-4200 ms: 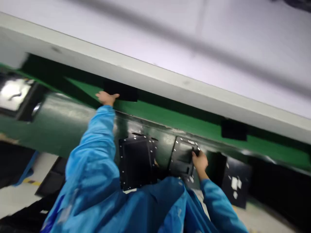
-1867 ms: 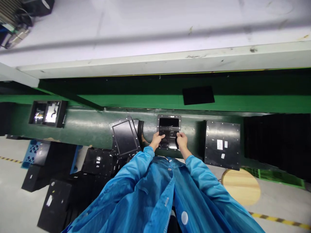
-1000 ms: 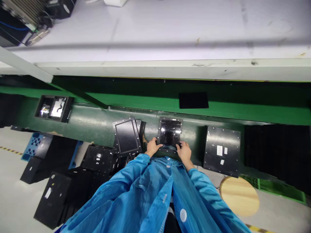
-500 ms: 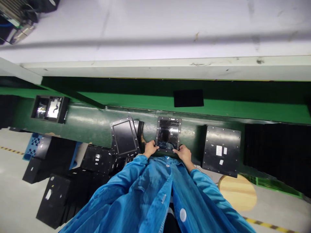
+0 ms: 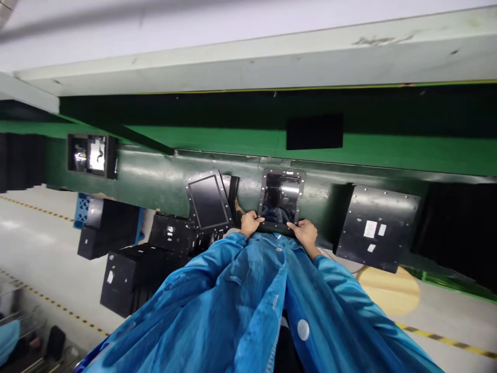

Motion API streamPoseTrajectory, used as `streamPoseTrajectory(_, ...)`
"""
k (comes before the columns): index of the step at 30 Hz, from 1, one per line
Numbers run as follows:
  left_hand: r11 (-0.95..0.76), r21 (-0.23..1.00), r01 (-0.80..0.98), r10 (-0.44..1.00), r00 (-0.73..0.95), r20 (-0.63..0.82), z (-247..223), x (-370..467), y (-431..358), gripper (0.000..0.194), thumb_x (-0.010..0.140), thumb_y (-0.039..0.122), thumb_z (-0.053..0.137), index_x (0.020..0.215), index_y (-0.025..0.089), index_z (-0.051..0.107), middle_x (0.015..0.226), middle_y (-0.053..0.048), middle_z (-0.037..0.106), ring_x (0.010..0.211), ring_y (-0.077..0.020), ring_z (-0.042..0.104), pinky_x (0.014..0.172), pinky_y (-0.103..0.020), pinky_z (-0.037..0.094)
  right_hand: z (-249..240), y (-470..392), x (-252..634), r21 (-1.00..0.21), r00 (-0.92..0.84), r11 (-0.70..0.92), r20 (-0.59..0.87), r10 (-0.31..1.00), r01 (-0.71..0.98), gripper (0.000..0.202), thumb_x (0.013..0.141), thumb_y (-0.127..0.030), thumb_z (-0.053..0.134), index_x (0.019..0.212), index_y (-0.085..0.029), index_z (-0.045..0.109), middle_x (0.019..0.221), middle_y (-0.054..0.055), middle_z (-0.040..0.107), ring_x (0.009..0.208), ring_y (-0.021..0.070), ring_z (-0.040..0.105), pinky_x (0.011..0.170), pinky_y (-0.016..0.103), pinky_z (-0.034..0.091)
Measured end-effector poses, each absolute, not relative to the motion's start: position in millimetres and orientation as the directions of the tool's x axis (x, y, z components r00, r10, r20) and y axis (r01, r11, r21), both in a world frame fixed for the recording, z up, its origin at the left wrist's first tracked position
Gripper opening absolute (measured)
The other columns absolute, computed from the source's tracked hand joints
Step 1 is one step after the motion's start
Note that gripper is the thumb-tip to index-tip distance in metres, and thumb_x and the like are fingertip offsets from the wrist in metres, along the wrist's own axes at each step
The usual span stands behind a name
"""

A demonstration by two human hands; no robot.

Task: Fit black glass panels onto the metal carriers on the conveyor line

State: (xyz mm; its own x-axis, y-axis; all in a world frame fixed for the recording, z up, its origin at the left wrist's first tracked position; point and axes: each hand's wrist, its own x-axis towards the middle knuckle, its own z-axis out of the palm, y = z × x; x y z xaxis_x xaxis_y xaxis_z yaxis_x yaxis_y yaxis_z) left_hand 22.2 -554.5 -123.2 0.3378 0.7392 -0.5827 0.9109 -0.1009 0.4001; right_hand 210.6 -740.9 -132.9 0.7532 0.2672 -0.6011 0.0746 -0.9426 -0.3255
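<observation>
A black rectangular frame with a shiny dark film or pane in its middle [image 5: 282,197] lies on the green bench [image 5: 155,176] in front of me. Studs dot its border. My left hand [image 5: 251,224] grips the near left corner, thumb on top. At the near right corner, my right hand [image 5: 305,232] pinches the edge the same way; the fingers beneath are hidden. To the left, a black panel with an outlined rectangle [image 5: 209,201] rests tilted on a stack of similar dark frames.
On the right stands a stack of black plates with white labels [image 5: 376,228], beside a round wooden stool [image 5: 388,290]. Black boxes [image 5: 128,280] stand on the floor at left. An open black box [image 5: 92,155] sits far left. A white shelf [image 5: 233,67] overhangs the bench.
My view has shifted and tilted, so the white shelf takes up less of the picture and more floor shows at left. Both hands keep their hold on the black frame.
</observation>
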Motion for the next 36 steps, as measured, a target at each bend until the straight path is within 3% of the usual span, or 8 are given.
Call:
streamPoseTrajectory(7,-0.123,0.546,0.829,0.609,0.497,-0.618,-117,4,-542,0.024,0.077,0.027,0.092,0.082,0.020,0.070,0.081,0.001,0.075,0.083,-0.0164,0.071,0.079,-0.025,0.052,-132,-746,216,-0.376,0.700,-0.901,-0.584,0.411,0.216,0.037,0.087,-0.057,0.079,0.102,-0.024,0.071,0.102,0.009,0.079,0.097,0.0292,0.074,0.081,0.035,0.052)
streamPoseTrajectory(10,-0.209,0.525,0.825,0.587,0.535,-0.607,-114,16,-526,0.023,0.083,0.036,0.089,0.085,0.022,0.072,0.082,0.000,0.075,0.087,-0.0191,0.073,0.082,-0.027,0.053,-131,-724,244,-0.431,0.753,-0.861,-0.462,0.468,0.270,0.047,0.094,-0.058,0.071,0.123,-0.021,0.071,0.120,0.013,0.076,0.109,0.0313,0.072,0.090,0.038,0.053)
streamPoseTrajectory(13,-0.292,0.502,0.814,0.644,0.556,-0.526,-109,55,-501,0.034,0.089,0.047,0.084,0.110,0.023,0.074,0.097,-0.005,0.079,0.098,-0.0238,0.075,0.089,-0.030,0.053,-125,-681,288,-0.492,0.793,-0.798,-0.299,0.531,0.349,0.068,0.100,-0.055,0.062,0.155,-0.017,0.054,0.146,0.021,0.062,0.121,0.0342,0.067,0.100,0.042,0.052)
streamPoseTrajectory(15,-0.295,0.493,0.818,0.688,0.540,-0.484,-104,91,-481,0.053,0.092,0.048,0.081,0.136,0.022,0.067,0.111,-0.011,0.080,0.107,-0.0272,0.075,0.093,-0.033,0.053,-120,-649,317,-0.520,0.772,-0.758,-0.260,0.580,0.394,0.070,0.103,-0.051,0.056,0.164,-0.018,0.045,0.150,0.022,0.057,0.124,0.0343,0.065,0.103,0.044,0.051)
streamPoseTrajectory(17,-0.297,0.486,0.822,0.705,0.532,-0.469,-98,125,-462,0.074,0.094,0.050,0.078,0.157,0.020,0.052,0.124,-0.016,0.078,0.114,-0.0302,0.075,0.096,-0.034,0.052,-115,-624,341,-0.533,0.732,-0.730,-0.268,0.626,0.429,0.063,0.105,-0.047,0.055,0.162,-0.021,0.050,0.145,0.019,0.060,0.122,0.0321,0.066,0.105,0.042,0.051)
streamPoseTrajectory(20,-0.372,0.478,0.796,0.661,0.589,-0.465,-93,153,-444,0.089,0.095,0.052,0.077,0.170,0.024,0.037,0.129,-0.016,0.078,0.118,-0.0335,0.075,0.101,-0.037,0.051,-114,-611,356,-0.507,0.688,-0.719,-0.295,0.663,0.475,0.047,0.103,-0.042,0.063,0.146,-0.025,0.065,0.136,0.014,0.064,0.116,0.0280,0.068,0.102,0.038,0.051)
streamPoseTrajectory(26,-0.477,0.477,0.738,0.583,0.672,-0.457,-98,135,-450,0.068,0.102,0.050,0.068,0.163,0.028,0.049,0.114,-0.011,0.080,0.114,-0.0318,0.076,0.100,-0.036,0.051,-124,-638,346,-0.499,0.613,-0.691,-0.342,0.712,0.523,0.041,0.100,-0.043,0.069,0.135,-0.021,0.066,0.111,0.009,0.075,0.102,0.0262,0.071,0.090,0.033,0.051)
streamPoseTrajectory(36,-0.255,0.597,0.761,0.689,0.576,-0.440,-119,145,-447,0.043,0.089,0.039,0.083,0.128,0.027,0.072,0.084,0.001,0.072,0.085,-0.0204,0.072,0.083,-0.026,0.049,-123,-634,360,-0.475,0.533,-0.683,-0.427,0.730,0.555,0.034,0.099,-0.044,0.066,0.126,-0.022,0.066,0.091,0.005,0.075,0.089,0.0258,0.071,0.079,0.031,0.047)
